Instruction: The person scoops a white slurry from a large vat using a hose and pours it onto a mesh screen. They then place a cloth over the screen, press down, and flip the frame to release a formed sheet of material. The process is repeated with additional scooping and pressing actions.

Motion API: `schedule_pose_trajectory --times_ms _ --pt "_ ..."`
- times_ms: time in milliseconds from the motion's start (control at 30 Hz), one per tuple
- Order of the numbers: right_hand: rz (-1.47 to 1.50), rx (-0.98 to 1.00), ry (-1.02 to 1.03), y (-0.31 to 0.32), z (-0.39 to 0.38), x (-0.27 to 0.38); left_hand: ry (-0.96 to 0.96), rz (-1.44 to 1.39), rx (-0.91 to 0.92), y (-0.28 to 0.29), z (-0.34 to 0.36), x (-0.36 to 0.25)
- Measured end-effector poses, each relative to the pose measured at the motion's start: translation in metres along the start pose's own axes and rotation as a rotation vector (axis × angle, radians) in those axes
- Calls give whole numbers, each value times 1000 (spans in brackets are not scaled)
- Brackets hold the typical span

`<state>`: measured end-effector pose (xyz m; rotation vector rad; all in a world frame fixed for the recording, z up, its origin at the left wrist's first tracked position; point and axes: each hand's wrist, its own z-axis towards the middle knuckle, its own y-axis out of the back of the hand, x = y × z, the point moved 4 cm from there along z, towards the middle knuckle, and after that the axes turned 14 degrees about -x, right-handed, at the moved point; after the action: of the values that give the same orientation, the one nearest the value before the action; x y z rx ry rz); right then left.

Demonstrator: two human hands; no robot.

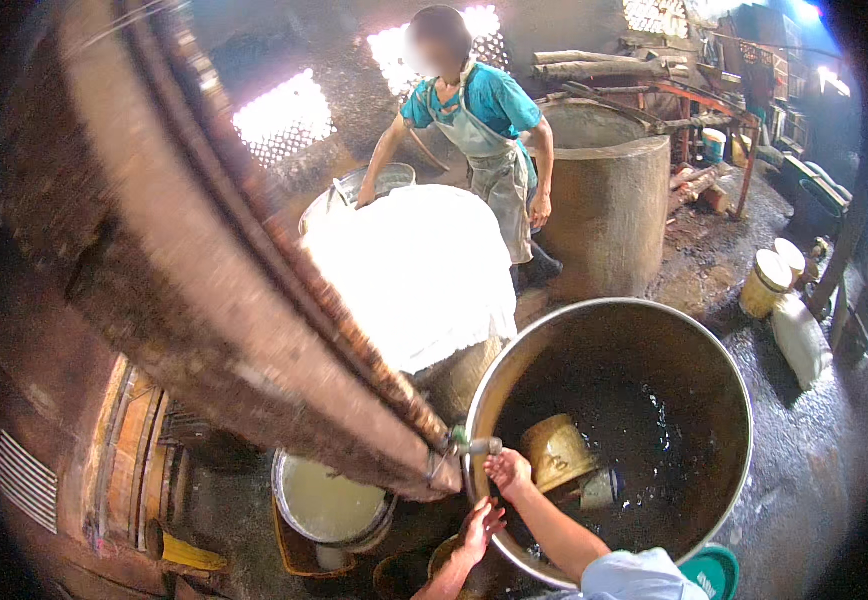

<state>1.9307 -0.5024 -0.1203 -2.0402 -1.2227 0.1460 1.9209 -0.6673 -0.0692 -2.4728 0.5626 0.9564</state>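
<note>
A short grey pipe spout [481,446] with a green fitting juts over the left rim of a large round metal vat [742,470]. Just below its tip is my right hand [509,472], fingers loosely bent and nothing visible in them. My left hand [480,528] is lower, beside the vat's near-left rim, empty with its fingers apart. Inside the vat, dark shiny liquid surrounds a tilted yellowish bucket [558,452] and a smaller pale container [599,488].
A sloping beam [224,250] crosses the left side. Beyond the vat, a person in an apron [489,140] reaches toward a metal tub [394,178] beside a bright white cloth [414,265]. A pot of pale liquid [332,500] stands left; a concrete cylinder [609,200] stands behind.
</note>
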Motion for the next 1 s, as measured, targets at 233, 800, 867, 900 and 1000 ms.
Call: schedule_pose_trajectory --times_ms 233,800,867,900,1000 --pt "-552 -7 520 -6 19 2 511 -451 337 1 115 42" --pt "-707 999 800 -50 -172 82 258 342 -263 -89 232 38" --pt "-784 982 804 -40 -139 72 293 208 -330 -92 229 36" --pt "-844 920 819 -32 -111 70 288 101 -289 -98 228 39" --pt "-976 673 829 -22 -36 62 339 -417 138 -56 235 26"
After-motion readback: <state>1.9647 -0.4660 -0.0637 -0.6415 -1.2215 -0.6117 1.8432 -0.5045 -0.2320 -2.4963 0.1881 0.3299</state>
